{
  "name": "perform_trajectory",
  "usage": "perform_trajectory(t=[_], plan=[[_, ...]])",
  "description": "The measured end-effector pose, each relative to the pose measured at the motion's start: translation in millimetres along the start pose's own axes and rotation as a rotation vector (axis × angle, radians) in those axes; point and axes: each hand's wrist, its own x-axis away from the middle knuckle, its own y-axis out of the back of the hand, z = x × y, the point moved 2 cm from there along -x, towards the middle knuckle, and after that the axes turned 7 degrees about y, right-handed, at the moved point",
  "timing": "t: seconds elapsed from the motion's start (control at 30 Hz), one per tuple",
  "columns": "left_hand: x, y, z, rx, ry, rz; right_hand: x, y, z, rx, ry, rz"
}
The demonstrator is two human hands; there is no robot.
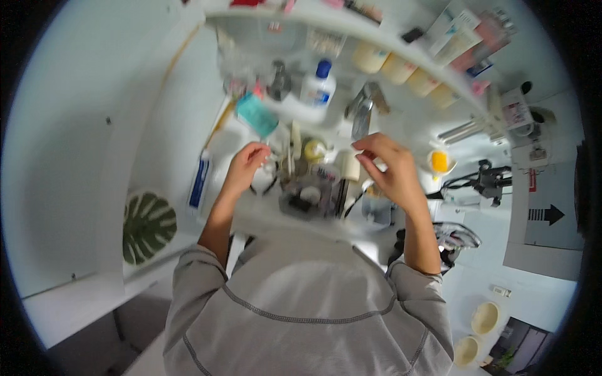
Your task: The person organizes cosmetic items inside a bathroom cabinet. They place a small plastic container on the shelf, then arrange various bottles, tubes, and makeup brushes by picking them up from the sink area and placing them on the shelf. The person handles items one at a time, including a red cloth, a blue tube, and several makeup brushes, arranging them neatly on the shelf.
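My left hand [246,168] hovers over the left side of a cluttered white basin, its fingers curled in toward the thumb. Whatever they may pinch is too small and blurred to make out. My right hand [392,169] is raised over the basin's right side, with a gap between thumb and fingers and nothing visible in it. A chrome faucet [362,116] stands just beyond it. Below and between my hands lie a pale cylinder [350,167], a round yellowish item [315,150] and a grey translucent container [307,197]. A teal pack [257,114] sits beyond my left hand.
A white bottle with a blue cap [318,91] stands behind the basin. Cream containers [370,57] line a shelf at the back. To the left are a blue-and-white box [199,182] and a leaf decoration [149,227]. A yellow sponge [439,161] and black stand [492,182] are at right.
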Motion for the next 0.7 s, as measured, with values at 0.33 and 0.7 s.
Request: perform_trajectory(t=[0.33, 0.7], plan=[[50.0, -49.7, 74.0, -0.79, -0.146, 0.301, 136.4, -183.2, -76.8, 0.062, -0.112, 0.456], [17.4, -126.1, 114.7, -1.453, -0.2, 0.325, 179.4, -233.0, -89.2, 0.414, -0.086, 0.849]])
